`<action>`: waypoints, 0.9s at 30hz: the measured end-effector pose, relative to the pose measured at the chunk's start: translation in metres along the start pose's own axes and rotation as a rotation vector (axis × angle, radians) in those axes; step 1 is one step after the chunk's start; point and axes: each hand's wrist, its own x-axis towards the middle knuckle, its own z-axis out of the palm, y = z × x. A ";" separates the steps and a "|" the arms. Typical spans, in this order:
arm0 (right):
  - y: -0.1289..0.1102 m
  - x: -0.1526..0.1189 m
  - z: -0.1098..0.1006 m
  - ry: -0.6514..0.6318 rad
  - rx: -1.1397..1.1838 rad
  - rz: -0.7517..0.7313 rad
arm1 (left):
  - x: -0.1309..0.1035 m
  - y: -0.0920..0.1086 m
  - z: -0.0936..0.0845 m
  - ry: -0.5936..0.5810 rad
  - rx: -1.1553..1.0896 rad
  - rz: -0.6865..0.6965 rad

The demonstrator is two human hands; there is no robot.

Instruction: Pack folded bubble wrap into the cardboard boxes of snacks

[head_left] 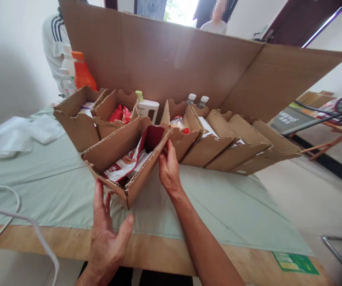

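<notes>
The right hand [171,169] lies against the side of the cardboard box [142,180], fingers slightly bent. The left hand [108,234], thumb spread wide, meets its near end. The box (red-and-white packet [126,165] inside) sits before the box row [200,149].

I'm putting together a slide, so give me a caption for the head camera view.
Two hands, left and right, steady a cardboard bin of packets before a row of similar bins.
</notes>
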 end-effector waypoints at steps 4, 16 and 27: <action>-0.007 0.005 0.012 0.061 -0.066 -0.064 | -0.001 0.002 0.006 0.013 -0.001 -0.012; -0.006 -0.001 0.016 0.100 -0.025 -0.084 | -0.007 0.000 0.013 -0.002 0.002 -0.012; 0.050 -0.010 0.020 0.215 0.048 0.132 | 0.001 -0.014 0.051 -0.125 0.050 0.022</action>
